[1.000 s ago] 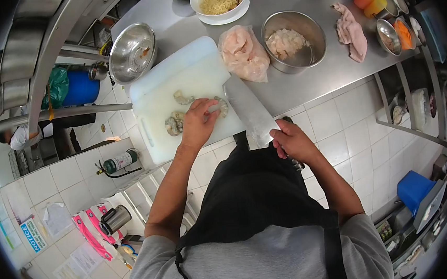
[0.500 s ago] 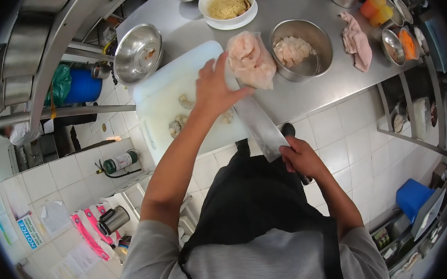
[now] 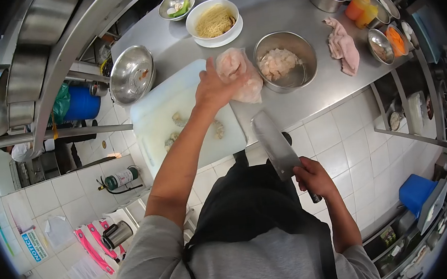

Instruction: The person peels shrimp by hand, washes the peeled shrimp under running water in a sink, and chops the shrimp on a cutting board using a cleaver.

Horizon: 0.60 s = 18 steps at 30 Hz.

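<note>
My left hand (image 3: pixel 213 92) reaches over the cutting board's far right corner, fingers spread, against the left side of a clear plastic bag of pale pink raw meat (image 3: pixel 248 89). Its thumb lies across the bag. A cleaver (image 3: pixel 276 148) is in my right hand (image 3: pixel 314 177), gripped by its dark handle, the blade in front of my apron, off the table edge. On the white cutting board (image 3: pixel 195 149) lie several small grey pieces (image 3: pixel 218 130) that look like raw shrimp. Right of the bag, a steel pot (image 3: pixel 307 70) contains pale chopped raw meat (image 3: pixel 279 63).
A steel bowl (image 3: pixel 132 76) stands left of the board. Behind are a white bowl of noodles (image 3: pixel 214 22) and a small bowl with green vegetables (image 3: pixel 177 6). A pink cloth (image 3: pixel 343 46), squeeze bottles (image 3: pixel 358 8) and several pots sit at right.
My left hand has moved onto the side of the meat bag. The cleaver has come away from the board's edge toward my body. The view has shifted slightly.
</note>
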{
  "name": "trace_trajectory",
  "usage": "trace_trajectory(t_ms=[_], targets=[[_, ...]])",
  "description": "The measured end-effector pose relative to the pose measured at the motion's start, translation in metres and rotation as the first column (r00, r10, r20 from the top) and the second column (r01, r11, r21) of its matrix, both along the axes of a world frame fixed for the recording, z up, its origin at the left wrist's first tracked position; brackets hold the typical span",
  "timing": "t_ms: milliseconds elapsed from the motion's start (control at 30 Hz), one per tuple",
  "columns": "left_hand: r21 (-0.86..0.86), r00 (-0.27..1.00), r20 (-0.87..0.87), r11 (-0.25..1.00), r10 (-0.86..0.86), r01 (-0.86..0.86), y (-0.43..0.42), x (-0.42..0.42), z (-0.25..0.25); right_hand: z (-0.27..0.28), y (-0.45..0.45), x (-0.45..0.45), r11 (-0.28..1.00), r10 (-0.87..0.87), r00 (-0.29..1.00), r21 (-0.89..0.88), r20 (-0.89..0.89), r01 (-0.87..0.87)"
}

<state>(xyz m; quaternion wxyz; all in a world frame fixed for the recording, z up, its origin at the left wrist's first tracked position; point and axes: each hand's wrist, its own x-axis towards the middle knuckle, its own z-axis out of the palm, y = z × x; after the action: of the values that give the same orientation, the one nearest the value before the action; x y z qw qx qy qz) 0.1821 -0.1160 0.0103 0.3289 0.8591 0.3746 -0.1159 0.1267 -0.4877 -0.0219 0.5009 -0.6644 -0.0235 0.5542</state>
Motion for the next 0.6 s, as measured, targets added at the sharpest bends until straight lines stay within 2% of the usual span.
trace_trajectory(t_ms=[33,133,233,333,433,533,600], targets=[[0.148,0.994,0.05,0.985,-0.102,0.094,0.006,-0.006,-0.025,0.002,-0.001,0.002,1.0,-0.015,1.0,-0.014,0.012,0.015],[0.128,0.998,0.052,0.991,-0.038,0.031,0.026,0.0,-0.051,-0.001,0.0,0.003,0.996,-0.081,0.996,-0.02,0.037,0.082],[0.183,0.991,0.055,0.977,-0.122,0.11,0.055,0.01,-0.079,0.0,0.006,0.004,0.992,-0.128,0.991,-0.012,0.046,0.129],[0.2,0.992,0.103,0.978,-0.076,0.055,0.045,0.016,-0.059,-0.003,0.005,0.005,0.992,-0.122,0.991,-0.02,0.06,0.124],[0.326,0.969,-0.001,0.916,-0.246,0.233,0.024,0.014,-0.033,-0.005,0.001,0.003,0.992,-0.119,0.99,-0.026,0.078,0.121],[0.262,0.942,-0.194,0.911,-0.273,0.318,0.014,0.011,-0.014,-0.006,-0.002,0.003,0.991,-0.124,0.989,-0.031,0.08,0.127],[0.21,0.923,-0.186,0.904,-0.338,0.373,0.03,0.004,-0.037,-0.006,-0.003,0.003,0.991,-0.128,0.989,-0.032,0.081,0.13]])
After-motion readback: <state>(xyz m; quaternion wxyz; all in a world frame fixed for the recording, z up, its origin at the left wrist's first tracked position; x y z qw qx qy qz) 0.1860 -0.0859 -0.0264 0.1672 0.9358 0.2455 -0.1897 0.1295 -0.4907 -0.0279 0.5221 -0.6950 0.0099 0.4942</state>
